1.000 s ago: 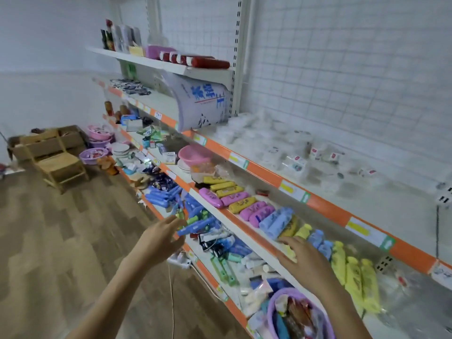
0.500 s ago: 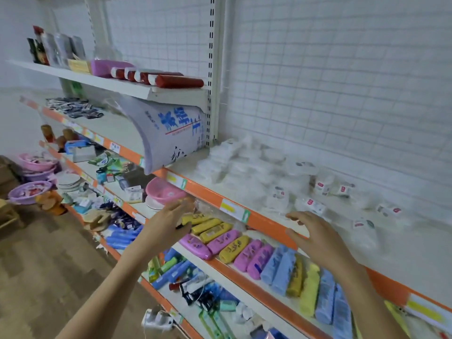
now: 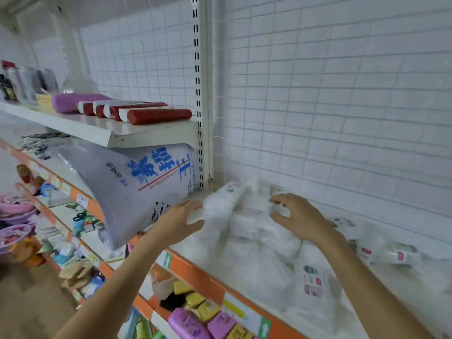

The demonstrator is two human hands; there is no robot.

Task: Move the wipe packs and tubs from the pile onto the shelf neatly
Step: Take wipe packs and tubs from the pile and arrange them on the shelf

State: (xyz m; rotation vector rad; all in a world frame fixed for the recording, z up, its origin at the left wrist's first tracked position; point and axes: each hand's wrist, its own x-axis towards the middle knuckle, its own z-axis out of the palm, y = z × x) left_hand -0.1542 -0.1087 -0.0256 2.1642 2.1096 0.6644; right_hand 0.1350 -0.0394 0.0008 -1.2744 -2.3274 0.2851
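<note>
I have both hands up at the orange-edged shelf [image 3: 195, 272], where the pile of white wipe packs [image 3: 259, 243] lies heaped and blurred against the wire-grid back panel [image 3: 318, 94]. My left hand [image 3: 179, 222] sits at the pile's left end, thumb and fingers closing around a soft white pack [image 3: 215, 206]; from this angle I read that grip as holding the pack, though the blur makes the contact hard to judge. My right hand [image 3: 297, 217] hovers over the middle of the heap with fingers spread and curled downward, a loose grip with nothing in it that I can see. More small packs with red labels [image 3: 381, 253] lie scattered to the right along the same shelf. A large white bag with blue characters [image 3: 137, 184] leans just left of the pile, under an upper shelf [image 3: 102, 132] carrying red rolls [image 3: 156, 116]. Pink and yellow bars [image 3: 203, 316] fill the shelf below.
</note>
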